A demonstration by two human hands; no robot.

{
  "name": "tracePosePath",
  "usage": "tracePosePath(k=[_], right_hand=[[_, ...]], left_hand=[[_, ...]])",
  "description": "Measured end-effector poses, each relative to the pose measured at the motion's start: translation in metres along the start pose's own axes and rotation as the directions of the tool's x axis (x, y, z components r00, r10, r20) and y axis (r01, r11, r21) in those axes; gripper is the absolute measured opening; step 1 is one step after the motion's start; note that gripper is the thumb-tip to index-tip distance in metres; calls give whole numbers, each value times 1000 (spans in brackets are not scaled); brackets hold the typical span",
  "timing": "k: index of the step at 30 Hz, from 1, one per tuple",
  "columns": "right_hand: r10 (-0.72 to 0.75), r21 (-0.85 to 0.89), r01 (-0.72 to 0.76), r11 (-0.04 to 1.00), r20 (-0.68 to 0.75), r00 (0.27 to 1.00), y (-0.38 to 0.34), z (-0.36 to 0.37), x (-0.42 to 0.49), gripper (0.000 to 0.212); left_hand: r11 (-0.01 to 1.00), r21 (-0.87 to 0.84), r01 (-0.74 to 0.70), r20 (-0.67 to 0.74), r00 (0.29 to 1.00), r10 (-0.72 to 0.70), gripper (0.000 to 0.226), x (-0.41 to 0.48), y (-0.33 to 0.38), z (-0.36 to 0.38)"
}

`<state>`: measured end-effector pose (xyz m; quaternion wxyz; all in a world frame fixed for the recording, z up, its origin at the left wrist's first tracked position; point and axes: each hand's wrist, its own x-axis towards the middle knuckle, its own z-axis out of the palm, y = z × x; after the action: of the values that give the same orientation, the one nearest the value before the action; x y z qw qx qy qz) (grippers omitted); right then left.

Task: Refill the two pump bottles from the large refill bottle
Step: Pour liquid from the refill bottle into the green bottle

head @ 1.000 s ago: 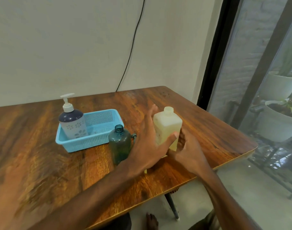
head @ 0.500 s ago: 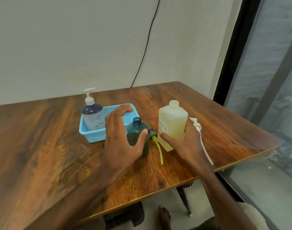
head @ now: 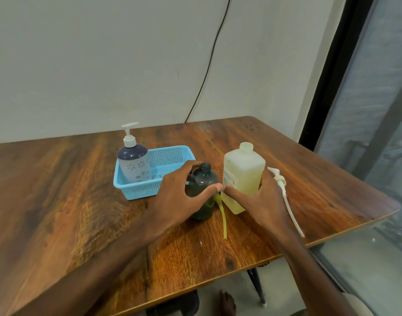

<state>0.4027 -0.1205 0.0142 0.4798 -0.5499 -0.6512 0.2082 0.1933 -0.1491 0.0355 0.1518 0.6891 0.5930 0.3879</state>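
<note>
1. A bare foot point(head: 227, 302) shows on the floor under the table's near edge.
2. Both forearms reach in from the bottom over the wooden table point(head: 58, 201).
3. The left hand point(head: 177, 201) is wrapped round the green bottle point(head: 202, 192), thumb across its near side and fingers point(head: 184, 167) curled over its far shoulder. The bottle stands upright, neck open, with no pump on it.
4. The right hand point(head: 259, 201) clasps the lower part of the refill bottle point(head: 243, 172), thumb on the labelled face. This pale yellowish bottle stands on the table just right of the green one, uncapped. The two thumbs nearly meet between the bottles.
5. A yellow-stained pump tube point(head: 223, 217) lies on the table between the bottles, running toward the near edge; its head is hidden behind the hands.
6. A white pump point(head: 284, 195) with a long tube lies flat right of the refill bottle, near the table's right edge.
7. Behind the green bottle sits a blue basket point(head: 136, 190); a dark blue pump bottle point(head: 134, 163) stands upright in its left end, pump fitted.
8. A black cable point(head: 209, 65) hangs down the wall beyond.
</note>
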Motion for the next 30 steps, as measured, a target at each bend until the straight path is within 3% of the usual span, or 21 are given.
tracePosePath(k=[5,15,18,22,30], right_hand=[[-15,8,16,1000,-77,997,-5,-4,3,96],[-125,-78,129,989,48,991,-10,-29,8,95],[-158,-111,166,980,78,984,-16,-35,5,101],[-193,-115,203,972,89,977,-22,-42,-1,91],[-215,-223,238,945,124,969,-28,-45,-9,92]], left_hand=[[997,61,-50,46,998,47,94,-2,-9,3],[982,-185,-26,-15,1000,23,86,-17,-17,0],[982,-188,-32,-45,999,24,83,-15,-18,1],[979,-196,-50,-68,997,37,81,-16,-18,1],[984,-166,-65,-64,996,55,75,-21,-15,2]])
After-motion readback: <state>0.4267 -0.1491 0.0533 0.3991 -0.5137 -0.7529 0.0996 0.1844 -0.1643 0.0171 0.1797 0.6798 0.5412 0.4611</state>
